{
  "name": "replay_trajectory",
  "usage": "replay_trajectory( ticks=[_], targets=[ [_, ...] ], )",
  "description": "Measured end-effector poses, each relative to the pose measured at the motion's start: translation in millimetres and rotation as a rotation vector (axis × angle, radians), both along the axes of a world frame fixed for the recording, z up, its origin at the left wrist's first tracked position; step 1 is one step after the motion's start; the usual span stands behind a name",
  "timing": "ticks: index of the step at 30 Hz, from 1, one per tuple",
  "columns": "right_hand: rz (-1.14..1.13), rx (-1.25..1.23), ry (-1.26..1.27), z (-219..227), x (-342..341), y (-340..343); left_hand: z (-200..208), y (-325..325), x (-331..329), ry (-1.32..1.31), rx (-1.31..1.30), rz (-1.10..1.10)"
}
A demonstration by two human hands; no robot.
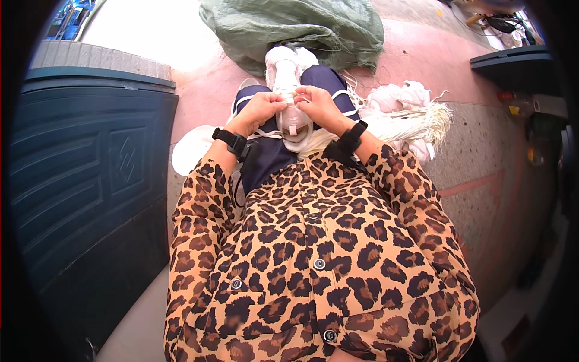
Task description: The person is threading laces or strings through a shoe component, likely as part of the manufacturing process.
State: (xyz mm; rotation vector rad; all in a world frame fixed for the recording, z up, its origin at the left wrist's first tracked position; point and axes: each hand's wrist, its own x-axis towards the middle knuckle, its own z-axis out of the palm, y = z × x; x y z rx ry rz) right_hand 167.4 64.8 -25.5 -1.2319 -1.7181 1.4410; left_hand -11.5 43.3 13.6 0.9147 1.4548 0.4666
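A person's left hand [264,112], thumb and fingers drawn into a narrow pinch, works at the near left edge of a pale shoe [295,119] standing between the knees, sole down and centred in front of the body. Over the shoe's opening, both hands appear to hold a short stretch of white lace [291,100]. From the shoe's right, the right hand [319,108] closes in, thumb and forefinger tight together, the fingertips of the two hands nearly meeting. The step in hand looks to be threading or adjusting the lacing; the strand is too small to tell which eyelet is involved. The next move likely calls for a steady left pinch and a pull through from the right.

Well left of the shoe stands a dark blue panel [84,163]; nearer on that side lies a rounded white item [192,151]. Beyond the shoe slumps a green sack [295,27], close enough to crowd its far end. To the shoe's right, a thick bundle of cream laces [422,125] lies beside crumpled pale material [395,96], with loose strands trailing near the right thigh, where they could snag. Farther right of the shoe is a dark board [512,67].
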Motion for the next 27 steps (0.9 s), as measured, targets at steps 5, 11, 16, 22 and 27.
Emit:
replay_trajectory(
  ticks=[5, 11, 16, 22, 27],
  targets=[
    [-0.059, -0.253, 0.07, -6, -2, 7, 0, 1, 19, 0.079, 0.087, 0.03],
    [-0.114, -0.479, 0.239, 44, 4, 21, 12, -7, 31, 0.862, 0.677, -0.243],
    [0.128, -0.574, 0.702, 78, 20, 52, 43, 43, 23, 0.135, 0.456, -0.165],
    [0.29, 0.312, -0.496, 49, 33, 33, 161, 101, -101, -0.22, 0.776, 0.438],
    [0.249, 0.218, -0.287, 22, 29, 20, 165, 76, -139, -0.108, 0.707, 0.454]
  ],
)
